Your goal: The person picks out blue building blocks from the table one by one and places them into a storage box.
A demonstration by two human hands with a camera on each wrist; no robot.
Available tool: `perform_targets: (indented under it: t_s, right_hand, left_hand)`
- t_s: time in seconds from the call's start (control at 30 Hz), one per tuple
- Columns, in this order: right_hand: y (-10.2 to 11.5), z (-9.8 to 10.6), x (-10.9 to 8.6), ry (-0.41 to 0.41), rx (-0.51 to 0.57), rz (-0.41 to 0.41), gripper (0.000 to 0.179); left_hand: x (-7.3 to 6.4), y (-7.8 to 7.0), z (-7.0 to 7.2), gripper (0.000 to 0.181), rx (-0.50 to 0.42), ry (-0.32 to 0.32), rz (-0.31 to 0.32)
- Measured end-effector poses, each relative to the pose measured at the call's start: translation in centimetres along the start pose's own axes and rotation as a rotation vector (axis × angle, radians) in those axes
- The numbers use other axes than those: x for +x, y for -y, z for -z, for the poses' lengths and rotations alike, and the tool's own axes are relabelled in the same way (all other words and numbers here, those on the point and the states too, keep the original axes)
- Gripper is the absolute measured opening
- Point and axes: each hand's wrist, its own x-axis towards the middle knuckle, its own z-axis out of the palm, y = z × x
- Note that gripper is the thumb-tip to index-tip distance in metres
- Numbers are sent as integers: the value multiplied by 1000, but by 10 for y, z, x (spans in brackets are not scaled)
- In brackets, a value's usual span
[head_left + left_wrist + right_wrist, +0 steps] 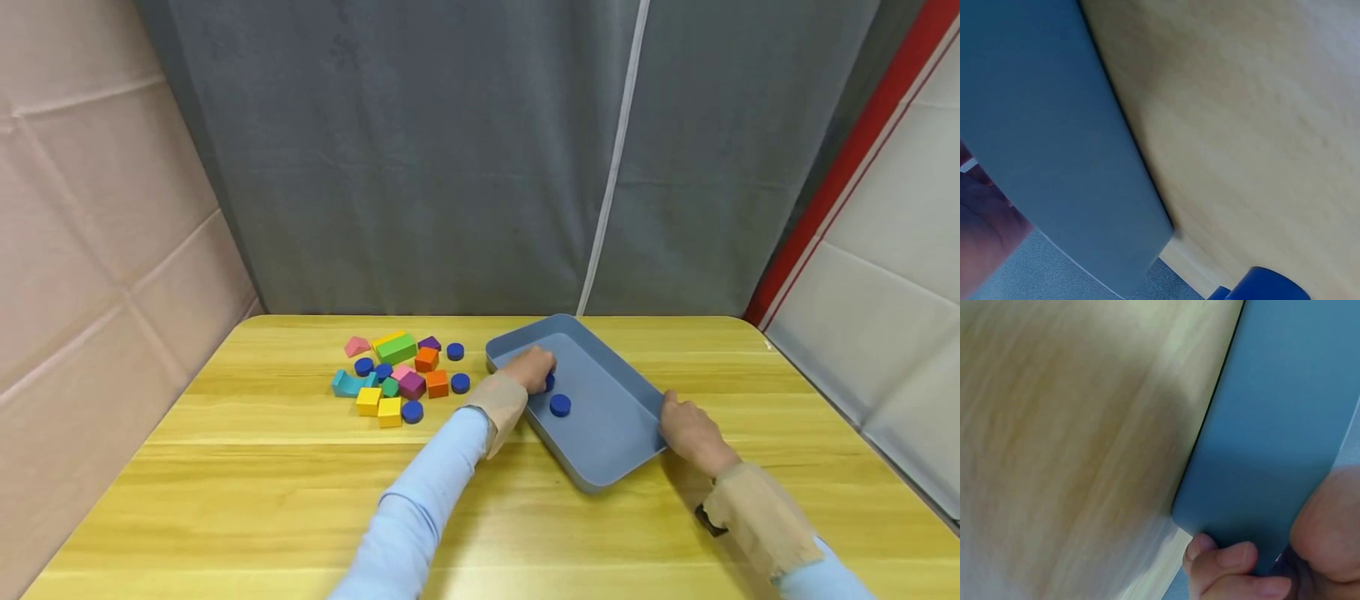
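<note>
My left hand reaches over the left rim of a grey-blue tray, fingers pointing down inside it. A blue round block shows partly at its fingertips, held there; the hand covers the rest. Another blue round block lies on the tray floor close by. In the left wrist view, the tray wall hides most of the left hand. At the tray's right corner, my right hand grips the wall; the right wrist view shows its fingers on the outside and the thumb at the rim.
Left of the tray lies a loose group of coloured blocks: a green block, yellow cubes, orange cubes, a light-blue arch and several blue round blocks. A grey curtain hangs behind the wooden table.
</note>
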Motion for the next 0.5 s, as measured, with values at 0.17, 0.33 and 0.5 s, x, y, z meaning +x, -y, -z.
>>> perform_targets:
  t_s: [0.17, 0.33, 0.5]
  right_hand:
    - [0, -1, 0, 2, -1, -1, 19]
    - [0, -1, -1, -4, 1, 1, 19]
    - [-1, 0, -1, 1, 0, 7, 21]
  left_hand:
    - [-1, 1, -1, 31, -10, 15, 3]
    - [-2, 2, 0, 35, -43, 38, 21]
    - [-3, 4, 2, 35, -72, 52, 29]
